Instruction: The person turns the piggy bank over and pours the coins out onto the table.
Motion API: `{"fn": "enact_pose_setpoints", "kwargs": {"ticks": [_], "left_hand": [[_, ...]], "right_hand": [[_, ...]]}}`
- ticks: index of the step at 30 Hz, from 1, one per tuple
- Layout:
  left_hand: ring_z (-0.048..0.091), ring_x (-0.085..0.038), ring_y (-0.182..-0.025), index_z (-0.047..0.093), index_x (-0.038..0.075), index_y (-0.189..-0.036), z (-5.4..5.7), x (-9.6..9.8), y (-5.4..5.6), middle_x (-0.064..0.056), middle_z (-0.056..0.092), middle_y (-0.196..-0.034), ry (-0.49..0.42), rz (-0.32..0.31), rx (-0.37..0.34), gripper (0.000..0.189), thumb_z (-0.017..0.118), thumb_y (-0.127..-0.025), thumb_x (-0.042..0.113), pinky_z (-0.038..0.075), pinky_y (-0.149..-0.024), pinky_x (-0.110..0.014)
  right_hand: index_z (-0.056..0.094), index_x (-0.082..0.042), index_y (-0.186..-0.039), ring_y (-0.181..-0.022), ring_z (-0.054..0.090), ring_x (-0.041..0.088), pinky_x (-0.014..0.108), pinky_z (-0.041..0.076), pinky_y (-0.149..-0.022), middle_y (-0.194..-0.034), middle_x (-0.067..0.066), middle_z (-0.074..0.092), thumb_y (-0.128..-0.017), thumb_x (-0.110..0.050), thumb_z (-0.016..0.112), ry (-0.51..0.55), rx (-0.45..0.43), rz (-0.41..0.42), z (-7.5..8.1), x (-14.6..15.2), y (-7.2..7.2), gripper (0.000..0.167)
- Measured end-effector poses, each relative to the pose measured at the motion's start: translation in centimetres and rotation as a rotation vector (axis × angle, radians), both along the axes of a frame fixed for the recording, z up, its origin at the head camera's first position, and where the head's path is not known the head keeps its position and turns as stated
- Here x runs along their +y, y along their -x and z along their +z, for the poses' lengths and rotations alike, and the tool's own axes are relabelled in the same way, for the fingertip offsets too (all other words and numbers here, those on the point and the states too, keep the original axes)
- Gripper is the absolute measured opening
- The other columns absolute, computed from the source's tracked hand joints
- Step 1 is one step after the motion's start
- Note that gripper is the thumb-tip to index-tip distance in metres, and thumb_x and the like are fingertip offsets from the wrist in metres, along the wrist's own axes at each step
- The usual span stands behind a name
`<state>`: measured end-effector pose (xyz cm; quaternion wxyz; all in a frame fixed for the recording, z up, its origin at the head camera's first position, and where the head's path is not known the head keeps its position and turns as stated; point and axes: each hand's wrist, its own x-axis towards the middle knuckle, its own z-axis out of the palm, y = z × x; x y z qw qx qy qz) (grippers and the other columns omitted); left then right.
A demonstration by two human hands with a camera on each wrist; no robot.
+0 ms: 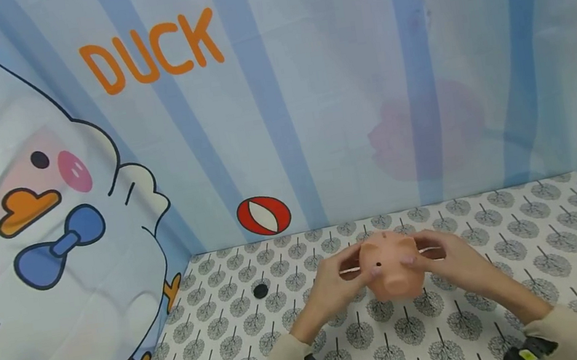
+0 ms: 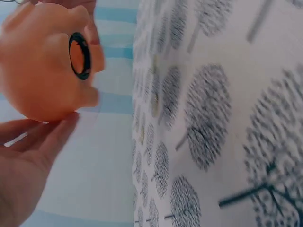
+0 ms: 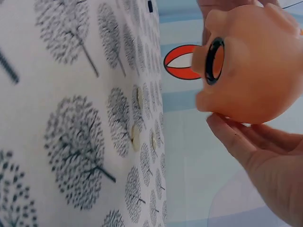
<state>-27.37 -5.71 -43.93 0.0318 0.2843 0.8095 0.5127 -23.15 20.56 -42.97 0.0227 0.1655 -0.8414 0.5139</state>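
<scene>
My left hand [image 1: 332,282] and right hand [image 1: 454,258] grasp the piggy bank [image 1: 395,279] from both sides, fingers and thumbs on it, raised over the patterned cloth [image 1: 539,229], snout to the near side. My fingers cover parts of its flanks; its black-rimmed hole [image 2: 79,56] faces down. Small pale pieces [image 3: 136,138], blurred, lie on the cloth. A black disc [image 1: 261,291] lies left, well apart; a striped curtain [image 1: 329,74] closes the far side.

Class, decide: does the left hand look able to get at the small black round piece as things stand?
Probably not: the left hand holds the round peach piggy bank, though nothing visible blocks the small black round piece.
</scene>
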Motion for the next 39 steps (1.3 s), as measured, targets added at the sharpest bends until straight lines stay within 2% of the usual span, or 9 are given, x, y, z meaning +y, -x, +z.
{"fn": "enact_pose_setpoints", "kwargs": {"ticks": [4, 7, 10, 14, 20, 27, 34, 36, 39], "left_hand": [[0.076, -0.012, -0.106, 0.070, 0.018, -0.138, 0.3, 0.5, 0.3, -0.005, 0.078, -0.124, 0.041, 0.043, -0.036, 0.060, 0.063, -0.099, 0.063, 0.063, -0.090, -0.022], [0.077, -0.008, -0.088, 0.077, 0.018, -0.125, 0.5, 0.7, 0.5, -0.001, 0.081, -0.110, 0.057, 0.047, -0.100, 0.063, 0.056, -0.099, 0.071, 0.064, -0.082, -0.025], [0.077, -0.011, -0.077, 0.079, 0.015, -0.116, 0.7, 0.8, 0.6, -0.001, 0.082, -0.100, 0.064, 0.049, -0.163, 0.066, 0.053, -0.099, 0.073, 0.063, -0.082, -0.028], [0.078, -0.017, -0.075, 0.080, 0.013, -0.114, 0.7, 0.8, 0.7, -0.003, 0.082, -0.096, 0.081, 0.052, -0.199, 0.067, 0.053, -0.099, 0.072, 0.062, -0.086, -0.030], [0.077, -0.012, -0.078, 0.078, 0.013, -0.119, 0.7, 0.8, 0.7, -0.003, 0.082, -0.103, 0.111, 0.043, -0.193, 0.071, 0.051, -0.099, 0.075, 0.061, -0.086, -0.029], [0.078, -0.011, -0.081, 0.072, 0.016, -0.134, 0.5, 0.3, 1.0, -0.006, 0.079, -0.118, 0.103, 0.004, -0.182, 0.072, 0.059, -0.095, 0.074, 0.065, -0.082, -0.029], [0.076, -0.019, -0.110, 0.067, 0.019, -0.142, 0.8, -0.4, 0.8, -0.005, 0.074, -0.134, 0.098, 0.034, -0.140, 0.060, 0.076, -0.093, 0.053, 0.064, -0.087, -0.027], [0.076, -0.020, -0.111, 0.067, 0.022, -0.142, 0.9, -0.6, 0.8, -0.003, 0.073, -0.138, 0.071, 0.025, -0.150, 0.059, 0.080, -0.091, 0.047, 0.064, -0.088, -0.027], [0.076, -0.019, -0.114, 0.066, 0.022, -0.144, 1.0, -0.8, 0.7, -0.005, 0.071, -0.141, 0.015, -0.005, -0.178, 0.062, 0.086, -0.087, 0.039, 0.065, -0.091, -0.028]], "right_hand": [[0.060, 0.000, -0.143, -0.118, 0.071, 0.035, 0.044, 0.064, -0.095, -0.134, 0.021, 0.070, -0.108, -0.044, 0.056, -0.010, -0.109, -0.027, 0.4, -0.3, 0.4, 0.057], [0.064, 0.004, -0.135, -0.098, 0.075, 0.024, 0.035, 0.064, -0.087, -0.114, 0.015, 0.077, -0.110, -0.050, 0.049, 0.001, -0.191, -0.026, 0.7, -0.6, 0.6, 0.061], [0.066, 0.007, -0.129, -0.084, 0.075, 0.021, 0.033, 0.063, -0.083, -0.100, 0.011, 0.078, -0.111, -0.052, 0.045, 0.021, -0.249, -0.024, 0.8, -0.7, 0.7, 0.065], [0.065, 0.009, -0.129, -0.081, 0.076, 0.022, 0.034, 0.064, -0.083, -0.096, 0.010, 0.078, -0.111, -0.053, 0.043, 0.043, -0.276, -0.026, 0.8, -0.8, 0.7, 0.068], [0.064, 0.010, -0.130, -0.084, 0.076, 0.022, 0.034, 0.064, -0.083, -0.099, 0.012, 0.078, -0.111, -0.052, 0.044, 0.046, -0.285, -0.023, 0.5, -0.7, 0.7, 0.067], [0.058, 0.009, -0.140, -0.102, 0.073, 0.022, 0.032, 0.066, -0.082, -0.119, 0.018, 0.075, -0.111, -0.046, 0.049, 0.055, -0.252, 0.043, 0.4, -0.6, 0.7, 0.063], [0.050, 0.004, -0.151, -0.128, 0.066, 0.045, 0.048, 0.064, -0.095, -0.143, 0.028, 0.064, -0.107, -0.037, 0.060, -0.024, -0.101, 0.059, 0.4, -0.2, 0.6, 0.062], [0.049, 0.003, -0.153, -0.130, 0.064, 0.048, 0.054, 0.062, -0.098, -0.146, 0.029, 0.061, -0.105, -0.035, 0.064, -0.035, -0.063, 0.064, 0.5, -0.1, 0.5, 0.063], [0.048, 0.003, -0.154, -0.128, 0.066, 0.048, 0.055, 0.062, -0.099, -0.148, 0.030, 0.058, -0.102, -0.032, 0.070, -0.018, -0.033, 0.076, 0.6, 0.0, 0.4, 0.066]]}}
